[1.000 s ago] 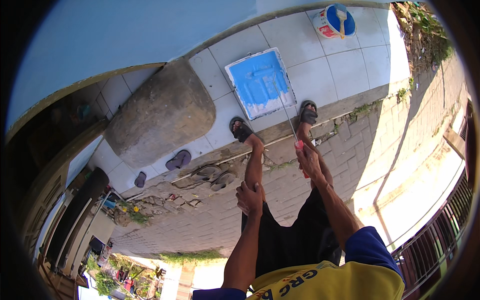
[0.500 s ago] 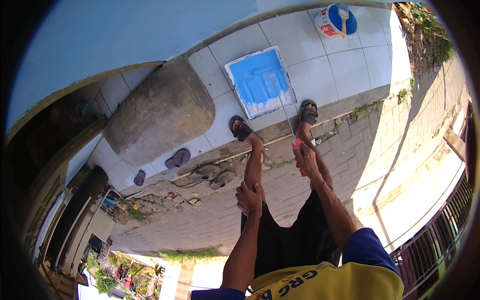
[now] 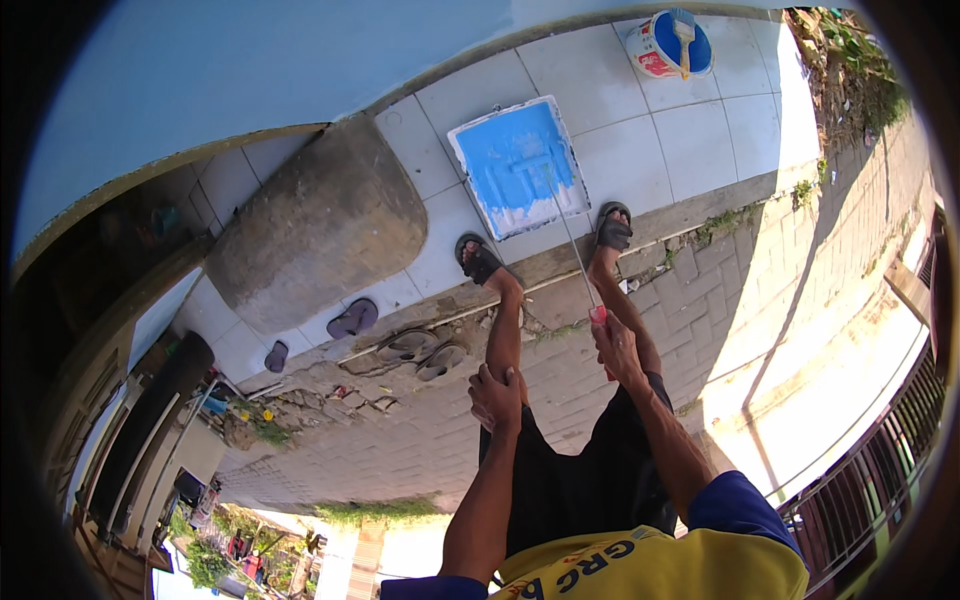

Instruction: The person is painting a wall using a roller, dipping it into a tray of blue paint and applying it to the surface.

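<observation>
My right hand (image 3: 618, 348) is closed round the red handle (image 3: 599, 315) of a paint roller. The roller's thin metal rod (image 3: 572, 240) reaches away to its blue-coated head (image 3: 532, 172), which lies in a paint tray (image 3: 470, 192). Blue paint covers most of the tray, with whitish patches along its near side. My left hand (image 3: 495, 398) is wrapped round my left leg just below the knee. The tray rests on the white tiles, between and beyond my sandalled feet.
A paint bucket (image 3: 650, 52) holding blue paint stands at the far right with a brush (image 3: 684, 42) across it. A light blue wall (image 3: 300, 60) runs along the back. Left are a concrete slab (image 3: 320, 225) and loose sandals (image 3: 353, 317). The tiled ledge ends near my feet, above brick paving.
My right hand has drawn back toward me, pulling the roller head slightly nearer within the tray. My left hand stays on my leg.
</observation>
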Available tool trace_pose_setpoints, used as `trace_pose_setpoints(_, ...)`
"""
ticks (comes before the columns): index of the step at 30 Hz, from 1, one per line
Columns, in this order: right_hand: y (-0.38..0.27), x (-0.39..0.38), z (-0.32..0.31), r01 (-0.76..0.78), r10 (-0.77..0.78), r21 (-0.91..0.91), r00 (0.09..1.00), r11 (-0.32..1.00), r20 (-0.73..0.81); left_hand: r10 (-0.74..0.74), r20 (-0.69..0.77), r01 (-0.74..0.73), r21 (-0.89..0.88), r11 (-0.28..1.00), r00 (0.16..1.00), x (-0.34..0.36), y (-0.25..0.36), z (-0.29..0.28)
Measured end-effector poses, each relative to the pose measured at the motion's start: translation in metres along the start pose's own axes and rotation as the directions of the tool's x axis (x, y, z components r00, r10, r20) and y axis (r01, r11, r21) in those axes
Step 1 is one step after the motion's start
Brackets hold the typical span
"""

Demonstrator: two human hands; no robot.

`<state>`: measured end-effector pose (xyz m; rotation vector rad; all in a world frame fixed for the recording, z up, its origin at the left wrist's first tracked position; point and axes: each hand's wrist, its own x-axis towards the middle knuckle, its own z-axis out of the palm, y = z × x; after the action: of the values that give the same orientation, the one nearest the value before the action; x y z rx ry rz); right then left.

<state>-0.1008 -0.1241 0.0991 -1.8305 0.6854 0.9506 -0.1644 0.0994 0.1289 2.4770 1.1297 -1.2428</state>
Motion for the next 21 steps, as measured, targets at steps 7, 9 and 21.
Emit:
trace_pose_setpoints(7, -0.020, 0.020, -0.006, 0.098, -0.096, 0.067, 0.995, 0.993, -0.041, -0.018, 0.029, 0.019, -0.021, 1.000, 0.999, -0.001, 0.006, -0.005)
trace_pose_setpoints(9, -0.024, 0.004, -0.008, 0.058, -0.055, 0.071, 0.998, 0.996, -0.037, -0.025, 0.028, 0.025, -0.022, 0.999, 0.999, -0.001, 0.005, -0.006)
trace_pose_setpoints(21, -0.011, -0.008, -0.025, 0.031, -0.028, 0.082, 0.999, 0.996, -0.026, 0.008, -0.017, -0.007, 0.067, 0.998, 1.000, -0.004, 0.009, 0.001)
